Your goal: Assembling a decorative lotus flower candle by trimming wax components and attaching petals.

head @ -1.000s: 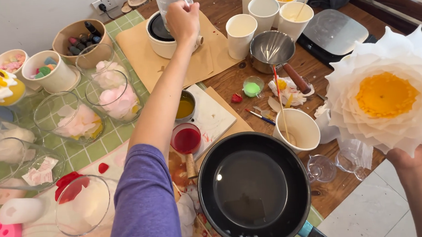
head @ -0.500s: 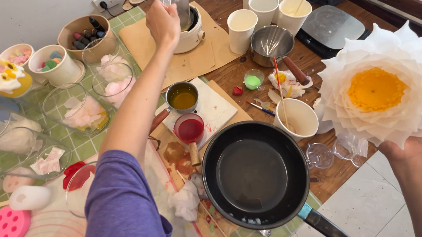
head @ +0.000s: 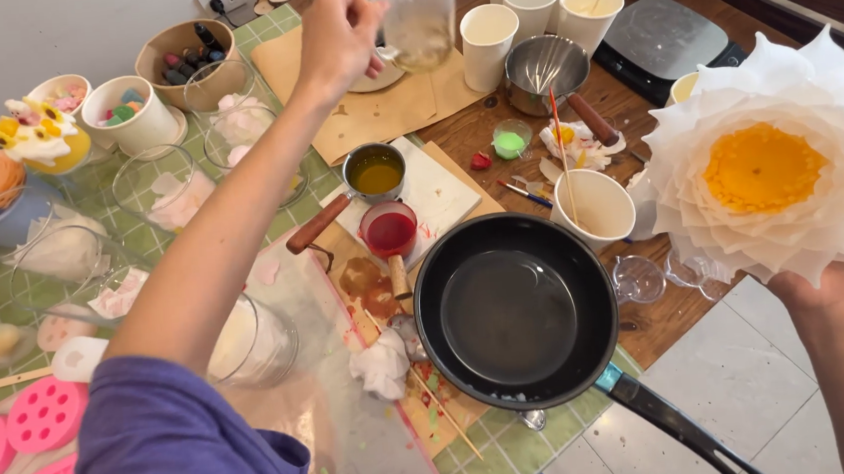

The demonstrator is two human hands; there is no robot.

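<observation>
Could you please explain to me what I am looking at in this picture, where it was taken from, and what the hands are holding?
There is no machine here: a person wears a camera on the head, so the view looks down at that person's own arms. The left hand lifts a clear glass container above the far side of the table. The right hand holds up a large white flower with an orange middle. Below sits a black frying pan that looks empty, with a small cup of red liquid, a little pot of yellow liquid, white paper cups and pink moulds around it.
</observation>
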